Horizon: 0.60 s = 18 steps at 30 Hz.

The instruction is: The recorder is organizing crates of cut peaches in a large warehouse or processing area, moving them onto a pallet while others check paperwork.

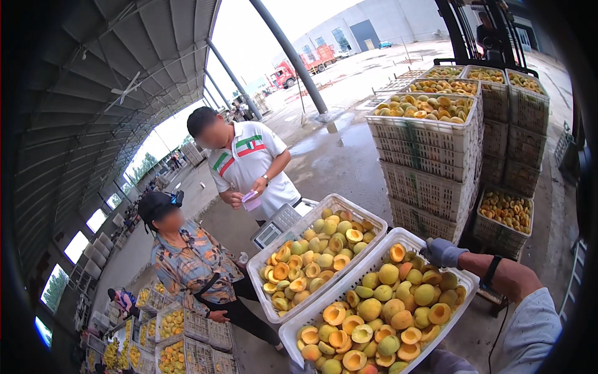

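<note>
A white plastic crate full of halved, pitted yellow-orange stone fruit, like peaches or apricots, lies tilted in front of me. My right hand, in a grey glove, is closed over its far right rim. At the lower edge, by the crate's near left corner, a grey sliver may be my left hand; its fingers are hidden. Directly beyond, a second white crate of the same fruit sits beside a scale with a grey display panel. The two crates' rims are close together.
Tall stacks of fruit-filled crates stand at right, in front of a forklift. A person in a white shirt holds pink paper beyond the scale. Another in a patterned shirt stands left, near more crates.
</note>
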Available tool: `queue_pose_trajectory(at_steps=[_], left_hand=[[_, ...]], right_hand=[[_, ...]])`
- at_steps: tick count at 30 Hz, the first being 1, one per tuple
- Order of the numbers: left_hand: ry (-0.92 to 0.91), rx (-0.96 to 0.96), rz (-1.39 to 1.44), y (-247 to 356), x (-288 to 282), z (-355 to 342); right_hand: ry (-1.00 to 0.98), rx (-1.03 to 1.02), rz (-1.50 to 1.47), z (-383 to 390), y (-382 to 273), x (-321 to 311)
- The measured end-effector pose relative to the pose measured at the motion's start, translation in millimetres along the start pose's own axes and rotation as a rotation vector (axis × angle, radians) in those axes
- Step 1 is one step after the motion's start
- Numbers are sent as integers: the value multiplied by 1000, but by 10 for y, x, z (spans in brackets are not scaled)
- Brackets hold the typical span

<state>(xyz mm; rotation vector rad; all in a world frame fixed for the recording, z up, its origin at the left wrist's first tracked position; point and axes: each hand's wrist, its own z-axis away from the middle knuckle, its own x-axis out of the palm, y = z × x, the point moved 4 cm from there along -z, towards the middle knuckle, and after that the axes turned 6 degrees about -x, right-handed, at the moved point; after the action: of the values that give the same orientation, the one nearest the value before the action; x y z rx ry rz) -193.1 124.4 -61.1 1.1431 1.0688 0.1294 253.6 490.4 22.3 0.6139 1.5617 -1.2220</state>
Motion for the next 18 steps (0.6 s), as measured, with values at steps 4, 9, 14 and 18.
queue_pose_trajectory(at_steps=[4,9,14,18], left_hand=[[-58,-33,296,-22,47,24],[-45,-74,351,-98,62,12],[-83,-74,257,-14,42,19],[-73,-2,279,132,1,39]], right_hand=[[-20,16,-35,46,-74,-79],[-28,9,-33,69,-92,-100],[-36,44,-51,84,-88,-101],[-37,10,-33,59,-71,-81]])
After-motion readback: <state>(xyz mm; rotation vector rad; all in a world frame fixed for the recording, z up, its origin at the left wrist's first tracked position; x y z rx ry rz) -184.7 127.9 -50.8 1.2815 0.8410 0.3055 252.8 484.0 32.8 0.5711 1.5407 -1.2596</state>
